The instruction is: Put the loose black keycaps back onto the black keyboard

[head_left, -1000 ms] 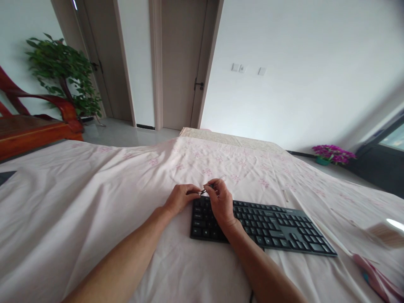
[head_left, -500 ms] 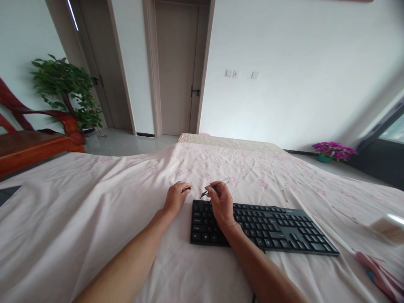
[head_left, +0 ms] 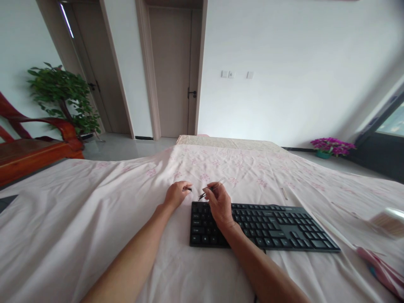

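Note:
A black keyboard (head_left: 277,227) lies on the cloth, partly under my right hand and forearm. My right hand (head_left: 220,204) is closed on a keycap puller (head_left: 222,182), held above the keyboard's upper left corner. Thin wire loops stick out beyond the fingers, and a dark pronged end points down and left. Just left of that corner, my left hand (head_left: 176,194) pinches a small black piece (head_left: 189,189), apparently a keycap. Fingers cover most of it. The two hands are a short gap apart.
A pale flowered cloth (head_left: 120,219) spreads beneath everything. To the right lie a thin stick (head_left: 285,193), a clear container of sticks (head_left: 389,221) and a pink-handled item (head_left: 380,267). Beyond are a wooden chair (head_left: 41,147), a plant (head_left: 63,97) and purple flowers (head_left: 333,146).
The view has shifted slightly, so the background sits a little lower and further left. Both hands keep their holds, with hardly any movement relative to the keyboard.

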Demonstrator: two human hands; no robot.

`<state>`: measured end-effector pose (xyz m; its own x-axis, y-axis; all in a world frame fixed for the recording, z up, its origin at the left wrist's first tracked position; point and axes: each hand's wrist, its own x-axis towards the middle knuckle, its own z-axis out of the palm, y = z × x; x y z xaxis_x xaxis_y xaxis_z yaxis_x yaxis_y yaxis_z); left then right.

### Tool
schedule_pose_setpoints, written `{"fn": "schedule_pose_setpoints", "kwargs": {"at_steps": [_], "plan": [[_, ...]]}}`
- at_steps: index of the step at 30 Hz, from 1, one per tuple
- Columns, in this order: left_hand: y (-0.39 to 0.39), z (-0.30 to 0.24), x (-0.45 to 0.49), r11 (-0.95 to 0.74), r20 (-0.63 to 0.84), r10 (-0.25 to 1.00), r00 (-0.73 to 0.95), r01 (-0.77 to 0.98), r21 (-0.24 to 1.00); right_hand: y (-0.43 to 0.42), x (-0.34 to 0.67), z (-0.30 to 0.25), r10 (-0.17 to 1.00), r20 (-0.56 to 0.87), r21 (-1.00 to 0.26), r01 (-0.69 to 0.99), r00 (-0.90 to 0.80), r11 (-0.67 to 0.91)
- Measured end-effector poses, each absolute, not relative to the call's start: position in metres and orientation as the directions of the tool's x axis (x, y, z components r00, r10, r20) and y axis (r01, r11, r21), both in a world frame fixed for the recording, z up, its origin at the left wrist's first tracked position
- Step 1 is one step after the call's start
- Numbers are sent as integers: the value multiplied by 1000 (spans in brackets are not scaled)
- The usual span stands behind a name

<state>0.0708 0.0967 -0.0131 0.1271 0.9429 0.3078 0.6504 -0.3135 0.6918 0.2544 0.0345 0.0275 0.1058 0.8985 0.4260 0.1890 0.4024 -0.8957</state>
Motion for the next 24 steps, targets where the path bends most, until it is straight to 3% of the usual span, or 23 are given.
{"fn": "schedule_pose_setpoints", "kwargs": {"at_steps": [8,13,19,24], "plan": [[91,-16,67,-292,307,949,71,562,774,33,255,29,891,438,-884,234,117,404],[76,-2,66,-331,399,916,-30,503,798,29,257,32,869,479,-839,353,121,413],[50,20,79,-448,448,885,125,489,749,22,259,42,857,514,-741,517,26,429],[47,21,88,-462,384,887,258,464,756,21,263,46,861,509,-714,550,-17,433]]}}
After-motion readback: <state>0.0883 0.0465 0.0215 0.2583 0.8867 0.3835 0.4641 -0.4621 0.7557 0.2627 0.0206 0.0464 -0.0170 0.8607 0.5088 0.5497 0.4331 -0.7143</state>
